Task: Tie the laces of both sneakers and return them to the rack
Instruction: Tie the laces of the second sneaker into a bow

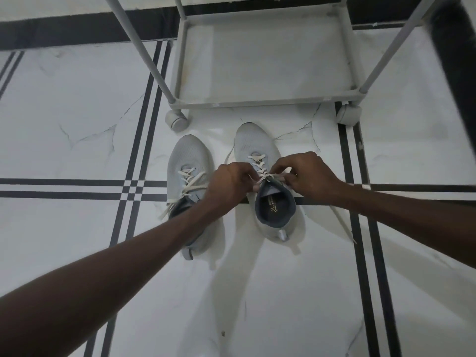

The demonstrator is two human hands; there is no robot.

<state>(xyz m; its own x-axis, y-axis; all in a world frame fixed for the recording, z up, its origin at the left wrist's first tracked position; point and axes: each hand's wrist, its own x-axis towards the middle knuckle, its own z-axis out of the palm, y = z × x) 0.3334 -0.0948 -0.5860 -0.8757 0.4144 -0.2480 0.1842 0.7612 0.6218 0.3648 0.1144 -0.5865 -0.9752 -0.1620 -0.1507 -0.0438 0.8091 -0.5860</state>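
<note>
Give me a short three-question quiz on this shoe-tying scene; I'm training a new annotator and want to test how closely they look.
1. True or false: both sneakers already sit on the rack.
2. Which sneaker are the left hand and right hand working on?
A. the left sneaker
B. the right sneaker
C. neither
3. Fill in: the laces of the left sneaker lie ____ across its tongue, with no bow.

Key
1. False: both stand on the floor, toes toward the rack.
2. B: both hands pinch its lace just above the opening.
3. Loose.
</note>
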